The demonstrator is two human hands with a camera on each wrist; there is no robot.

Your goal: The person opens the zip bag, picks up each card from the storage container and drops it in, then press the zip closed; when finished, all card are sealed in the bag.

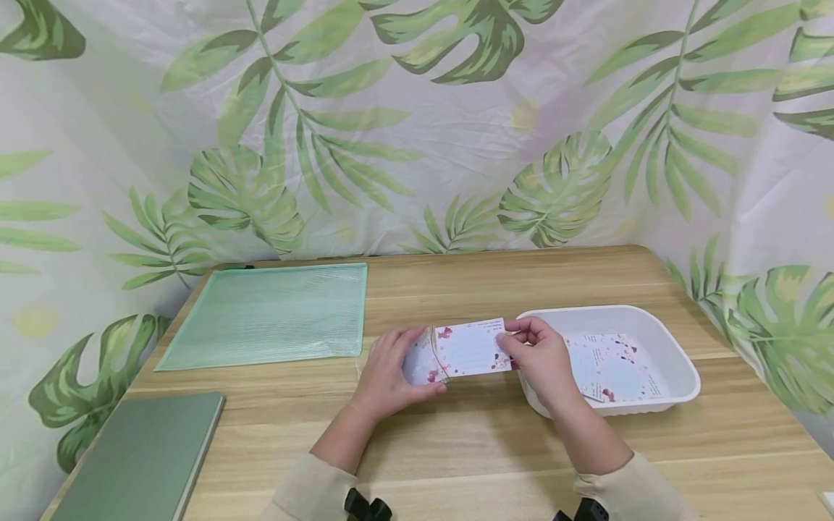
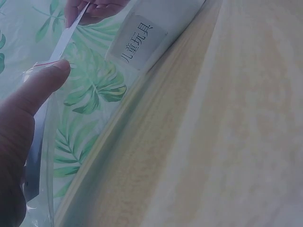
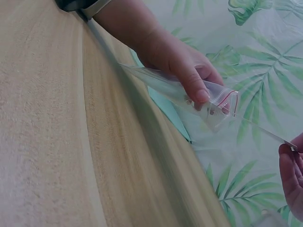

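Close above the table, my left hand grips a clear zip bag near its open mouth, thumb on the near side and fingers behind. Its red seal strip shows in the right wrist view. A white card printed with pink and red decorations and pale lines lies partly inside the bag, its right part sticking out. My right hand pinches that outer end between thumb and fingers. Behind the right hand stands a white plastic tray, with similar printed cards lying flat in it.
A pale green mesh pouch lies at the back left of the wooden table. Near the left edge is a grey-green notebook. The tray carries a printed label on its side. A leaf-patterned curtain hangs behind.
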